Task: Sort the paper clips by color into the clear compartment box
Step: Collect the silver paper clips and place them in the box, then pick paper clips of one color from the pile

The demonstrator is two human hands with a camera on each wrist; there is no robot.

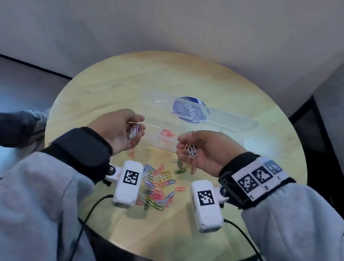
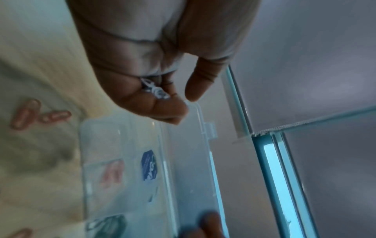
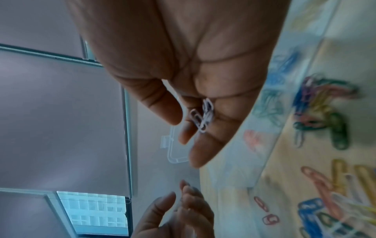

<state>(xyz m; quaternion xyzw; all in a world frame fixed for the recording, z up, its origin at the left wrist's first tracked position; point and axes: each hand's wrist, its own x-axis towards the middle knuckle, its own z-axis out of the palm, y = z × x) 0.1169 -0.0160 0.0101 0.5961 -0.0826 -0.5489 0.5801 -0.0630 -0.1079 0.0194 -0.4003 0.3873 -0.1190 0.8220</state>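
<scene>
A clear compartment box (image 1: 221,135) stands on the round wooden table (image 1: 105,89), its lid (image 1: 230,119) open toward the back. Red clips (image 1: 167,133) lie in one compartment. My left hand (image 1: 136,128) is cupped palm-up at the box's left end and holds a bunch of white paper clips (image 1: 132,133). In the left wrist view these white clips (image 2: 156,91) rest on the curled fingers (image 2: 162,107). My right hand (image 1: 184,146) is cupped over the box's front edge around more white clips (image 1: 192,151), which sit on its fingers (image 3: 205,141) in the right wrist view.
A pile of mixed coloured clips (image 1: 158,184) lies on the table in front of the box, between my wrists. A few stray clips (image 1: 180,168) sit under my right hand. A round blue label (image 1: 189,109) shows through the lid. Cables hang over the table's near edge.
</scene>
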